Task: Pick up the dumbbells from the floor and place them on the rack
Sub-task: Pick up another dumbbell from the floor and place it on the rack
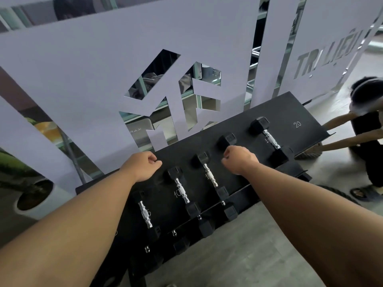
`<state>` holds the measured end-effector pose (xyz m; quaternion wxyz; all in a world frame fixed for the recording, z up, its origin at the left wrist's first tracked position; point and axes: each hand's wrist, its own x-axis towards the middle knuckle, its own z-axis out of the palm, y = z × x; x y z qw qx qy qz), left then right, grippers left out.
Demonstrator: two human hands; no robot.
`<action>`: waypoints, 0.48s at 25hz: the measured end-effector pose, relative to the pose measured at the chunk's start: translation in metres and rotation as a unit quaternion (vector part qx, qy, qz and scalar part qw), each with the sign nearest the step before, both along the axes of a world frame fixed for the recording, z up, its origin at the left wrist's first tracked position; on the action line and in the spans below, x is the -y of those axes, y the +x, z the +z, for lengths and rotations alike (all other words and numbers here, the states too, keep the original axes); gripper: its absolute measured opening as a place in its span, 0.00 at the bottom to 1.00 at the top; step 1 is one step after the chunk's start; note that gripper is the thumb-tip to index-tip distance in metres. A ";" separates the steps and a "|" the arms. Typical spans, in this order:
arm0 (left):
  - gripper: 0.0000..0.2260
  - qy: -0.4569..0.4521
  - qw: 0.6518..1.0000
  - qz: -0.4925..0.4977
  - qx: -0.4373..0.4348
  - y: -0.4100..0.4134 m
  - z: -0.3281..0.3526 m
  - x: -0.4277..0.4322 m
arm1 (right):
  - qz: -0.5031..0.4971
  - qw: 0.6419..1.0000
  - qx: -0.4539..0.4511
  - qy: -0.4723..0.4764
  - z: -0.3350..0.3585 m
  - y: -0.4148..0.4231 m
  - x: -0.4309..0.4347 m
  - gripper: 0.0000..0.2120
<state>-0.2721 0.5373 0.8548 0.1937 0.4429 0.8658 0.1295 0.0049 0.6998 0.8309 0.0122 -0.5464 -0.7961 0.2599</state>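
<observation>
A black sloping rack stands against a frosted glass wall, with several black hex dumbbells with chrome handles lying on its top shelf. My right hand is curled in a fist over the handle of one dumbbell, of which only the back head shows. Right of it lies another dumbbell, and two more dumbbells lie between my hands. My left hand is a closed fist at the rack's back left edge, with nothing visible in it. A further dumbbell lies below my left forearm.
More dumbbell heads sit on the lower shelf. A person crouches at the right beside the rack, holding a broom, with a sandal nearby. A potted plant stands at the left. Grey floor lies in front.
</observation>
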 end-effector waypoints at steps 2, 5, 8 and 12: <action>0.15 0.004 1.000 -0.015 -0.011 0.011 0.013 0.007 | 0.010 1.000 -0.003 0.009 0.014 0.010 0.005 0.13; 0.16 0.003 0.998 -0.054 -0.038 0.025 0.032 0.013 | 0.015 1.000 -0.009 0.018 0.033 0.028 0.013 0.11; 0.19 -0.028 0.988 -0.124 -0.087 0.042 0.049 0.016 | 0.007 0.999 -0.038 0.017 0.046 0.052 0.026 0.09; 0.20 -0.021 0.974 -0.206 -0.097 0.072 0.060 0.023 | -0.055 0.994 -0.098 0.011 0.052 0.092 0.068 0.15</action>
